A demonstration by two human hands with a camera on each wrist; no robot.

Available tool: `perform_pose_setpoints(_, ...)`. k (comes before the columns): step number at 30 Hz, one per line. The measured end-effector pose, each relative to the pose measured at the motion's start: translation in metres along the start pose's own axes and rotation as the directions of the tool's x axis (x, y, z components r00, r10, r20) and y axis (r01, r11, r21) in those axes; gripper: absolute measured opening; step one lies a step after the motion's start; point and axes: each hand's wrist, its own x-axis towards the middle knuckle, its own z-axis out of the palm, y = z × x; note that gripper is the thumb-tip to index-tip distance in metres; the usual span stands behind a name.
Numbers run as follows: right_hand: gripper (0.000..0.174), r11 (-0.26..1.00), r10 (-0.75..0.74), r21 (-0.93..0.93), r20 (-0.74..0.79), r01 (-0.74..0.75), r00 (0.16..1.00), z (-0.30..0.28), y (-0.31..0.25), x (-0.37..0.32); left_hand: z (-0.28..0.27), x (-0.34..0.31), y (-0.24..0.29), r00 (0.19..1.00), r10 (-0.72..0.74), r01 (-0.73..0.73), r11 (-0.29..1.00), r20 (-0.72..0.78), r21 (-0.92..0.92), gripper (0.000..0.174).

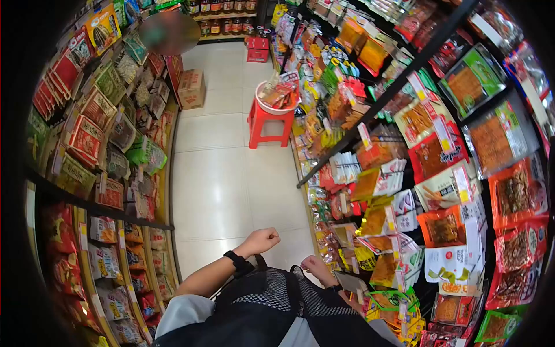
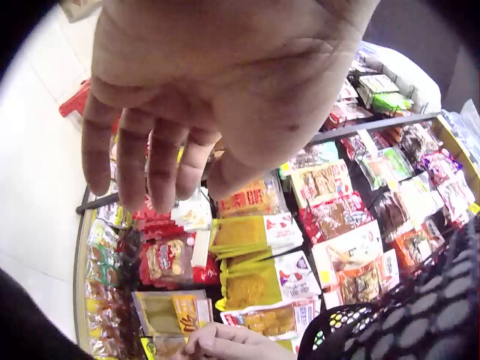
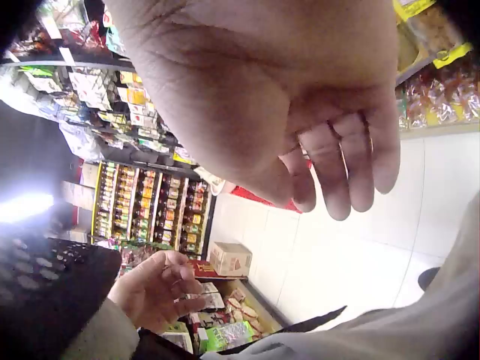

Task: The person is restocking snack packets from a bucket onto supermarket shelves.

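Observation:
Both hands hold nothing. My left hand [image 1: 259, 242] is over the tiled floor in front of the body, a black band on its wrist. Up close in the left wrist view, the left hand [image 2: 217, 97] has its fingers loosely bent, palm showing. My right hand [image 1: 318, 270] is near the chest, beside the right-hand shelves. In the right wrist view the right hand [image 3: 300, 112] shows a relaxed palm with fingers hanging, and the left hand [image 3: 159, 291] appears lower left, fingers slightly curled. Packaged snacks [image 1: 442, 225] hang nearest the right hand, apart from it.
Shelves of packets [image 1: 110, 139] line the left side. Ahead on the floor [image 1: 214, 168] stands a red stool [image 1: 270, 124] bearing a white bucket [image 1: 261, 99] of packets. A cardboard box [image 1: 191, 89] and red boxes [image 1: 257, 51] stand farther off, near shelved jars [image 1: 222, 26].

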Motion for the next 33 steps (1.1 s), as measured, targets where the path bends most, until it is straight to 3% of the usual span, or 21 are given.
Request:
perform_pose_setpoints(7,0.017,0.999,-0.045,0.028,0.134,0.042,0.99,0.009,-0.07,0.113,-0.069,0.038,-0.038,0.98,-0.144,0.109,0.965,-0.134,-0.24,0.025)
perform_pose_setpoints(10,0.018,0.999,0.008,0.051,0.146,-0.016,0.989,0.005,-0.104,0.166,-0.095,0.061,-0.062,0.958,-0.225,0.163,0.938,-0.179,-0.307,0.023)
perform_pose_setpoints(15,0.018,0.998,-0.021,0.059,0.197,0.009,0.98,-0.005,-0.168,0.293,-0.159,0.12,-0.097,0.911,-0.299,0.162,0.892,-0.283,-0.422,0.021)
perform_pose_setpoints(20,0.017,0.984,-0.057,0.176,0.168,0.027,0.984,-0.037,-0.253,0.406,-0.235,0.195,-0.05,0.849,-0.473,0.345,0.833,-0.233,-0.433,0.019)
perform_pose_setpoints(24,0.017,0.985,-0.06,0.17,0.126,0.038,0.99,-0.068,-0.307,0.488,-0.286,0.269,-0.018,0.892,-0.389,0.278,0.874,-0.232,-0.4,0.019)
perform_pose_setpoints(28,0.018,0.985,-0.078,0.164,0.122,0.058,0.989,-0.087,-0.343,0.541,-0.317,0.332,0.006,0.889,-0.394,0.261,0.856,-0.234,-0.447,0.017)
perform_pose_setpoints(33,0.018,0.975,-0.033,0.222,0.125,0.005,0.992,-0.091,-0.382,0.593,-0.347,0.393,-0.003,0.924,-0.363,0.281,0.858,-0.121,-0.429,0.018)
